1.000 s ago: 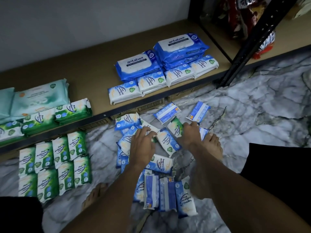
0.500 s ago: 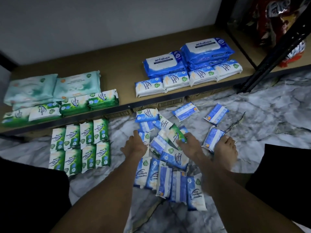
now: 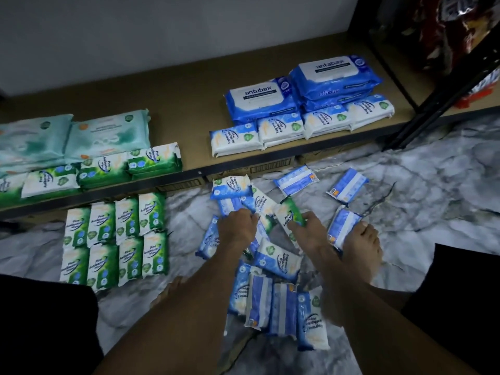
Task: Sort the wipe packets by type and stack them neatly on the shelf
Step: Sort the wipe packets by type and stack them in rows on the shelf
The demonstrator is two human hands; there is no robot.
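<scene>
Your brown shelf [image 3: 176,104] carries two camps. At left, pale teal packs [image 3: 108,133] sit behind a front row of green pine packets [image 3: 113,166]. At right, blue antabax packs [image 3: 259,101], one stack higher than the other, stand behind four white-and-blue packets [image 3: 281,131]. Below, on the marble floor [image 3: 433,185], eight green floor packets [image 3: 116,239] lie in two rows of four beside a loose heap of blue packets [image 3: 276,261]. Two stray packets [image 3: 296,180] lie apart nearer the shelf, and your bare foot [image 3: 362,253] is planted beside the heap.
</scene>
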